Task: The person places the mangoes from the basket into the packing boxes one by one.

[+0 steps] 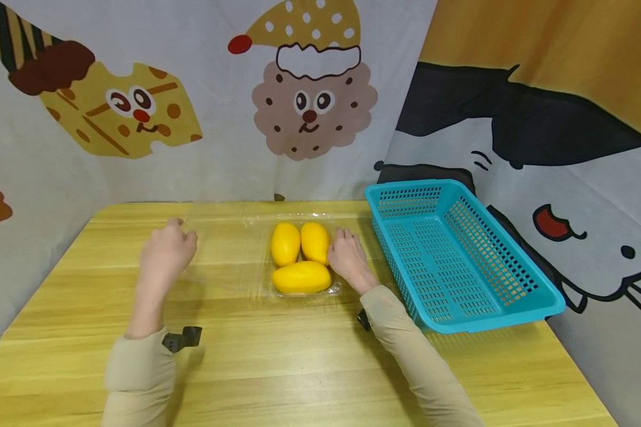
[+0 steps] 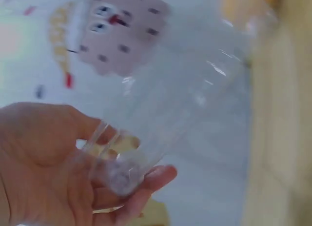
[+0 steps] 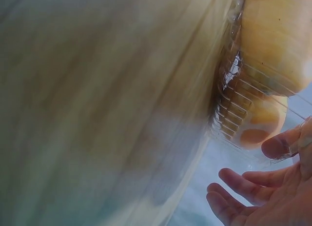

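Observation:
Three yellow mangoes (image 1: 301,277) lie in a clear plastic clamshell box (image 1: 335,289) on the table. Its transparent lid (image 2: 190,89) is swung up and over to the left. My left hand (image 1: 168,252) holds the lid by its far edge, fingers curled around the plastic in the left wrist view. At the box's right side is my right hand (image 1: 347,255), close beside the mangoes. The right wrist view shows its thumb (image 3: 277,147) over the box's rim, while the other fingers are loosely bent outside it.
A turquoise perforated basket (image 1: 443,267) stands on the right of the wooden table (image 1: 278,362), just beyond my right forearm. Behind the table hangs a cloth (image 1: 219,172) printed with cartoon figures. Both wrists carry small black camera mounts (image 1: 183,339).

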### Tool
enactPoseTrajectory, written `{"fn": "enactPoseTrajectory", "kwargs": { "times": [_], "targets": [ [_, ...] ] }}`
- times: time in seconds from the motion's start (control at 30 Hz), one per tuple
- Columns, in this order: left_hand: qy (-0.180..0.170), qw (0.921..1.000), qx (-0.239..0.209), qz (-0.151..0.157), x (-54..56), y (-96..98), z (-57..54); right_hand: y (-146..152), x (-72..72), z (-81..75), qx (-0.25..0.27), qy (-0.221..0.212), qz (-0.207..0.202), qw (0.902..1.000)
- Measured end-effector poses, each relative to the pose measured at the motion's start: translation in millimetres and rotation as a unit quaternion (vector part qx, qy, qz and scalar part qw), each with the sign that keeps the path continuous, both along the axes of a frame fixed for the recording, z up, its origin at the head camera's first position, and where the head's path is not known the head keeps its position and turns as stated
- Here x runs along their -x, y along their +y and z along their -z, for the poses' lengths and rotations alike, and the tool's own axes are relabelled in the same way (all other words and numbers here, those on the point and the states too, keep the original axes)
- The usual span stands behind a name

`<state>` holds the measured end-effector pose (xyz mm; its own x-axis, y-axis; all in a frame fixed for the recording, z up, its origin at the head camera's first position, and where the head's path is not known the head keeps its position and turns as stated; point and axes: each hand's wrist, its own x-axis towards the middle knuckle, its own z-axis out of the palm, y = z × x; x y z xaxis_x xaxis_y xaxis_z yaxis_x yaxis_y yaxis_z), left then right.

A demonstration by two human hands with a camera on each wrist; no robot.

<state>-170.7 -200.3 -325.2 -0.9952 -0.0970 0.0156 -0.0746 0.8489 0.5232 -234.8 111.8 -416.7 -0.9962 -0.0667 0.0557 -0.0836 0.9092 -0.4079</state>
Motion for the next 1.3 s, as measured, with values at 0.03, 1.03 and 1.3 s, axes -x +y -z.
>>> {"fn": "enactPoseTrajectory", "kwargs": {
  "times": [0.03,1.03,1.3],
  "targets": [
    [-0.003,0.9997,-0.022,0.009,-2.1,2.2,-6.4,-0.1,-0.2,-0.2,0.002,0.000,0.001,1.0000],
    [-0.061,0.9889,-0.080,0.110,24.8,94.1,45.4,13.9,-6.1,-27.1,0.193,0.098,0.038,0.9755],
    [-0.078,0.9905,-0.056,0.098,22.7,107.3,53.9,8.2,-3.3,-25.1,0.188,0.016,0.017,0.9819]
  ]
}}
